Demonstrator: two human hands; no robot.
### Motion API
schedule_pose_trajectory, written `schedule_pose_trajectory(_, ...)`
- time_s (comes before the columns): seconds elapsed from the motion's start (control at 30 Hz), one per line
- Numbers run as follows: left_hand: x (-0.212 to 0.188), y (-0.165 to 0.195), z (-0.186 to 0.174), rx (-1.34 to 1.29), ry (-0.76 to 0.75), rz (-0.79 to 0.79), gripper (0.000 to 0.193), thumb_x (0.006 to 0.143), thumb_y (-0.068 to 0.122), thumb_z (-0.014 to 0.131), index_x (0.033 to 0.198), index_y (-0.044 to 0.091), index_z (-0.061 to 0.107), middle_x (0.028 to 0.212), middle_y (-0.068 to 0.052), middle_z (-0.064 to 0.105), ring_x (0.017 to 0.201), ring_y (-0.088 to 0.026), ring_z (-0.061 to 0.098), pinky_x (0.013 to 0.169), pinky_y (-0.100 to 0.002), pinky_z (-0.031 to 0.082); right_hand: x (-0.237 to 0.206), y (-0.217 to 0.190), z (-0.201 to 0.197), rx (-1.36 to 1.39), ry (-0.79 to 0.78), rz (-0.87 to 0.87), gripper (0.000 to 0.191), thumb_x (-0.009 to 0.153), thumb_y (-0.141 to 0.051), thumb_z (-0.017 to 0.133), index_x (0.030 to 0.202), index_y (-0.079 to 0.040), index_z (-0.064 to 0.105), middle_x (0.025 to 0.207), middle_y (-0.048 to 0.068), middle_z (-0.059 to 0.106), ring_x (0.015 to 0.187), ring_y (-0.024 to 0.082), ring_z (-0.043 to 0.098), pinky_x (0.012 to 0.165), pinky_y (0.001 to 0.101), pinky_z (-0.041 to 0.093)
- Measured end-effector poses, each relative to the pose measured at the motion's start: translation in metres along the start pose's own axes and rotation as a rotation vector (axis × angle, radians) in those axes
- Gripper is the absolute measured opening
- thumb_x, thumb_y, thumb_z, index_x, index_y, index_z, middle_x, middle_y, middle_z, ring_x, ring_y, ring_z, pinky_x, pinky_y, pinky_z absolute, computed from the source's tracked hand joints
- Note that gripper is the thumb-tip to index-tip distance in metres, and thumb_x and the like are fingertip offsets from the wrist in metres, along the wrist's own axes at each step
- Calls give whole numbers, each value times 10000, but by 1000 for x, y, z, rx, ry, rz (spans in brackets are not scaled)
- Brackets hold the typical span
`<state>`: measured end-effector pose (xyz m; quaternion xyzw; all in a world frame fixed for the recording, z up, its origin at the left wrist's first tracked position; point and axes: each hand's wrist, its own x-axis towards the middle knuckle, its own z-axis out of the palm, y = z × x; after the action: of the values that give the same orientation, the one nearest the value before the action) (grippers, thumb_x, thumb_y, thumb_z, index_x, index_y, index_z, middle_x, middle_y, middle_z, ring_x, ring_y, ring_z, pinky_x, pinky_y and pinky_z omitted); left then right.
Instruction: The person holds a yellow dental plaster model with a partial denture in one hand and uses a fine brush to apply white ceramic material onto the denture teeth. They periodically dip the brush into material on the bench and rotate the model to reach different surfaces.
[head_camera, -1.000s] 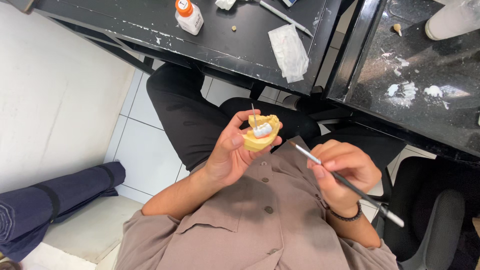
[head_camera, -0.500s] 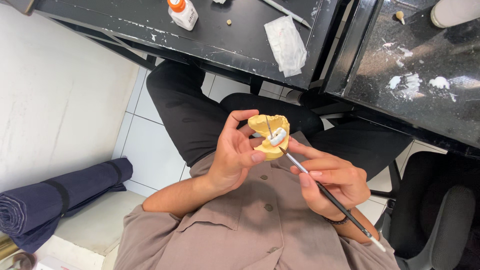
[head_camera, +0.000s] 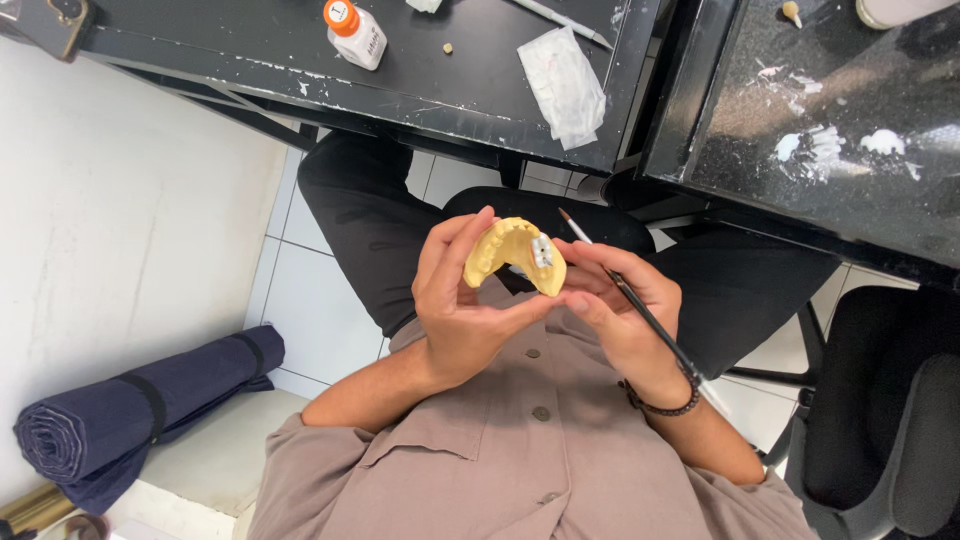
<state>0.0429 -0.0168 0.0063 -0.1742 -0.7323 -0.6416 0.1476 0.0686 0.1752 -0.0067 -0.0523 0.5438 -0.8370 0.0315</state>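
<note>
As the yellow dental cast (head_camera: 508, 255) looks rigid and brittle, my left hand (head_camera: 462, 305) pinches its base; my right hand (head_camera: 618, 315), at 3 o'clock, grips the brush (head_camera: 640, 310).

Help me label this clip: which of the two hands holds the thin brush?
The right hand holds the thin dark brush, its tip pointing up past the yellow dental model. The left hand grips only that model.

bottle (head_camera: 356, 32) — white, orange cap, labelled | clear plastic packet (head_camera: 566, 86) — on black bench (head_camera: 250, 50)
</note>
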Motion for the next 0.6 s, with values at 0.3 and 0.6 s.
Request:
schedule_pose_trajectory(0.3, -5, -9, 8, 223, -4, 44, 872, 751, 93, 1001, 1468, -29, 519, 1333, -86, 476, 1094, -156, 630, 882, -265, 598, 1, 2, 0, -88, 41, 10, 433, 940, 76, 715, 1351, 94, 580, 1376, 265, 649, 1242, 309, 693, 1077, 411, 606)
schedule_pose_trajectory(0.6, -5, -2, -2, -313, -211, -333, 850, 799, -15, 909, 1510, -37, 444, 1466, -119, 491, 1314, -234, 630, 1130, -373, 605, 10, 12, -18, -78, 100, 33, 301, 973, 58, 685, 1269, 91, 643, 1308, 236, 693, 1115, 258, 744, 988, 364, 656)
